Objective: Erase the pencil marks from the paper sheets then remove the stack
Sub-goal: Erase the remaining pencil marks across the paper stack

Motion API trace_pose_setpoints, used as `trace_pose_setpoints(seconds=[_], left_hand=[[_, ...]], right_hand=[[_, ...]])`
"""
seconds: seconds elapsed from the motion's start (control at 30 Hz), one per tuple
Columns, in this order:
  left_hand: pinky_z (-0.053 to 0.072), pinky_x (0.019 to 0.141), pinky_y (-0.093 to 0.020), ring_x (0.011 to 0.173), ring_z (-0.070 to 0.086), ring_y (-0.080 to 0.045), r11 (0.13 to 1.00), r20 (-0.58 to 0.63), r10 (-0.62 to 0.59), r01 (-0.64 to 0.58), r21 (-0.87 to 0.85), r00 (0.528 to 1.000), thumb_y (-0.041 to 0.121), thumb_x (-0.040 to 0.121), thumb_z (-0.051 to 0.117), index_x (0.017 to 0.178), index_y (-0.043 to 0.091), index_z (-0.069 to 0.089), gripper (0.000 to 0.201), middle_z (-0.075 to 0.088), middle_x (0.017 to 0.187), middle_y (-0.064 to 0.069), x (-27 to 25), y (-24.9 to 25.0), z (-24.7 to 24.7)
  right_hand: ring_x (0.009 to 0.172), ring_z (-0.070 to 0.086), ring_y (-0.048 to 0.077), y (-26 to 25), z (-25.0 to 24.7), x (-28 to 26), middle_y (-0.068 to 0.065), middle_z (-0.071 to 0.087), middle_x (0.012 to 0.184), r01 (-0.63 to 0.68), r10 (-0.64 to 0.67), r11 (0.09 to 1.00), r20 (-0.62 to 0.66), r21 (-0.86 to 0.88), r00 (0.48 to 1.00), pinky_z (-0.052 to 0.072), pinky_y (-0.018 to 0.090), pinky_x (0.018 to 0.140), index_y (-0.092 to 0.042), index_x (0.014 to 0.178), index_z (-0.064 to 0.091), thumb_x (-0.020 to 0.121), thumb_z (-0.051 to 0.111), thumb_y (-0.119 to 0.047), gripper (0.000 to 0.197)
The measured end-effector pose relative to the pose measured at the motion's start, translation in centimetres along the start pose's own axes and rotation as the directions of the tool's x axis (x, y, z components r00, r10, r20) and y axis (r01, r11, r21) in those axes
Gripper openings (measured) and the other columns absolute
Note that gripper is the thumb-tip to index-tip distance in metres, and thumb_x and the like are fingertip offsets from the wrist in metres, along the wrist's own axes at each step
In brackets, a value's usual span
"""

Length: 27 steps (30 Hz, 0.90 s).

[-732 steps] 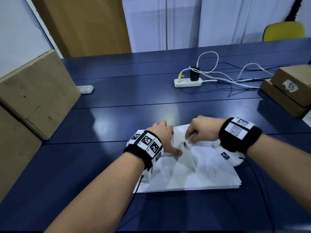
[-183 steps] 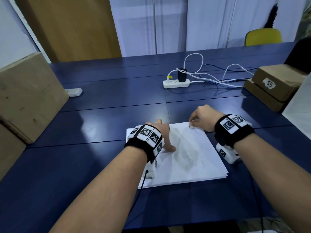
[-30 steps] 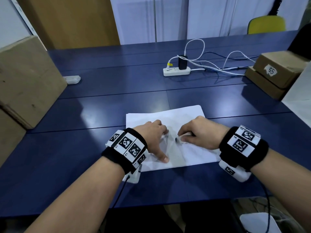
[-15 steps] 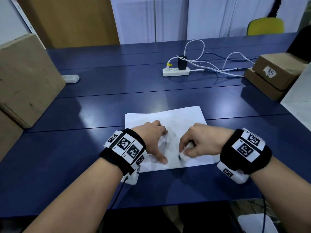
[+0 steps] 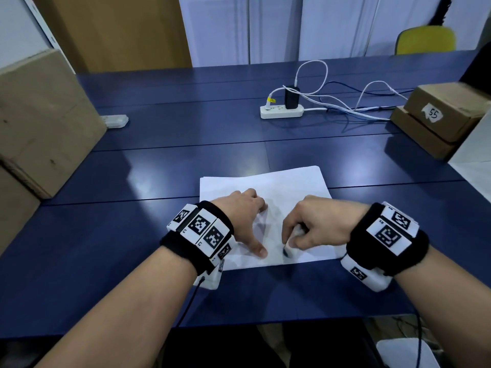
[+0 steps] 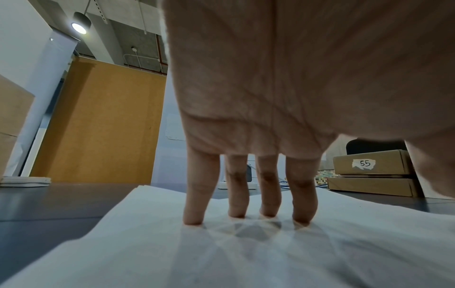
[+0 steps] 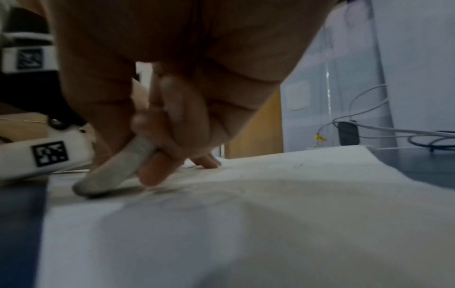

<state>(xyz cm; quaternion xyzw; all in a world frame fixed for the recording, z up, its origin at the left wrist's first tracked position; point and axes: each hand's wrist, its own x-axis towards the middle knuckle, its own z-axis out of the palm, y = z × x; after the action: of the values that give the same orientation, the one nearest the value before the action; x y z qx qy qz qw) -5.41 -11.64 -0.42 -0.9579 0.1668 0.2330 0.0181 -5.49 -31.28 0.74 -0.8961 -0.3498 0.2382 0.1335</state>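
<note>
power strip | cardboard boxes (labelled 55) | yellow chair

White paper sheets with faint grey pencil smudges lie on a dark navy-blue glossy table. Black fabric wristbands carry white tiles printed with black square-code patterns. White oblong eraser, tip greyed; yellow chair back; tan cardboard boxes.

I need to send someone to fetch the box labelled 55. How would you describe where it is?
On the blue table, look to the far right edge, past the white power strip and its cables. Two flat cardboard boxes are stacked there; the upper box carries a torn white label with 55 handwritten on it.
</note>
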Motion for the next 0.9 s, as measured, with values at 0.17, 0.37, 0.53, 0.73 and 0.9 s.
trace_pose_setpoints(seconds=[0.17, 0.37, 0.53, 0.73, 0.9], left_hand=[[0.047, 0.099, -0.047, 0.121, 0.045, -0.022, 1.0, 0.005, 0.001, -0.001, 0.011, 1.0, 0.067, 0.059, 0.082, 0.142, 0.025, 0.04, 0.103, 0.04, 0.132, 0.003, 0.0, 0.0, -0.1], [0.047, 0.099, -0.047, 0.12, 0.045, -0.021, 1.0, 0.006, -0.005, 0.005, 0.017, 1.0, 0.069, 0.057, 0.082, 0.144, 0.024, 0.038, 0.107, 0.04, 0.131, 0.004, -0.1, 0.1, -0.1], [0.046, 0.101, -0.047, 0.122, 0.044, -0.022, 1.0, 0.015, 0.001, -0.001, 0.01, 1.0, 0.067, 0.059, 0.082, 0.144, 0.024, 0.039, 0.105, 0.039, 0.133, 0.003, -0.1, 0.1, -0.2], [0.046, 0.1, -0.048, 0.121, 0.044, -0.022, 1.0, 0.016, -0.001, 0.0, 0.018, 1.0, 0.067, 0.059, 0.082, 0.144, 0.023, 0.038, 0.105, 0.039, 0.132, 0.004, -0.2, 0.2, -0.2], [0.046, 0.101, -0.048, 0.123, 0.043, -0.023, 1.0, 0.019, 0.001, -0.001, 0.019, 1.0, 0.066, 0.061, 0.081, 0.145, 0.023, 0.037, 0.104, 0.039, 0.134, 0.003, -0.2, 0.2, -0.2]], right_hand=[[0.088, 0.063, 0.012, 1.8, -0.6, 1.6, -0.013, 0.057, 0.075, -0.143, 0.121, 0.988, -0.282, -0.057, 0.952, 0.046, 0.023, 0.076, -0.027, 0.105, 0.072, 0.091, 0.062, -0.031, 0.017], [0.054, 0.054, 0.002, 0.2, -0.2, 0.1, -0.011, 0.062, 0.058, 0.017, -0.019, 0.999, 0.054, 0.029, 0.998, 0.041, 0.011, 0.056, -0.031, 0.097, 0.075, 0.084, 0.068, -0.03, 0.015], [0.066, 0.059, 0.001, 0.8, -0.6, 1.2, -0.014, 0.057, 0.067, -0.093, 0.087, 0.995, -0.174, -0.03, 0.981, 0.044, 0.018, 0.066, -0.03, 0.104, 0.072, 0.091, 0.061, -0.031, 0.017], [0.058, 0.054, -0.001, 0.6, -0.6, 0.1, -0.019, 0.057, 0.054, -0.038, 0.038, 0.999, -0.036, -0.001, 0.999, 0.041, 0.012, 0.058, -0.028, 0.095, 0.075, 0.081, 0.067, -0.027, 0.017], [0.067, 0.057, -0.002, 1.1, -0.5, 0.6, -0.019, 0.059, 0.06, -0.061, 0.053, 0.996, -0.124, -0.067, 0.991, 0.045, 0.013, 0.065, -0.03, 0.099, 0.074, 0.086, 0.065, -0.031, 0.016]])
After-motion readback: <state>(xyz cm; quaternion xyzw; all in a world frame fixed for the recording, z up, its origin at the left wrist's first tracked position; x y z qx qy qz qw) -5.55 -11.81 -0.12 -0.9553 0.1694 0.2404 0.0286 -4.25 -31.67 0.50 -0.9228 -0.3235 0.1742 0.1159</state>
